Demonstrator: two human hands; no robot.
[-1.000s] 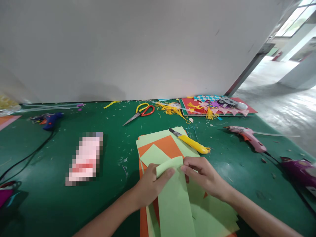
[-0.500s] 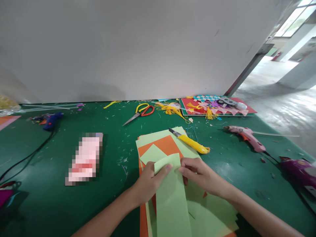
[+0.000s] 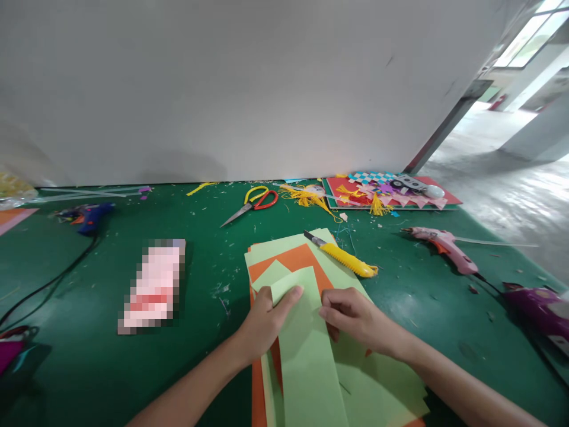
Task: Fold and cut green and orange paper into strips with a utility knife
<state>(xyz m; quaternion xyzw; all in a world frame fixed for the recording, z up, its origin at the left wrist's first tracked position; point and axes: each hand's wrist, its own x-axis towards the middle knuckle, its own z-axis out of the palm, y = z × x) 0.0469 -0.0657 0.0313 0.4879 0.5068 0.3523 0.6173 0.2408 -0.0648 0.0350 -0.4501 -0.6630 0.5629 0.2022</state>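
A long strip of light green paper is held up in front of me, its top edge bent slightly. My left hand grips its upper left side, thumb flat on the front and fingers behind. At the strip's right edge is my right hand, its thumb and curled forefinger closed on the paper's margin; the other fingers fold under. Beneath both hands lies a stack of green sheets with orange paper between them. A yellow utility knife rests on the stack, blade out.
Red-and-yellow-handled scissors lie beyond the stack. A pink glue gun and a purple tool are at right, a blue glue gun at left. A blurred pink item lies left. Paper decorations sit by the wall.
The green strip's upper end and my left hand have shifted a little to the left. My right hand has barely moved and stays by the strip's right edge.
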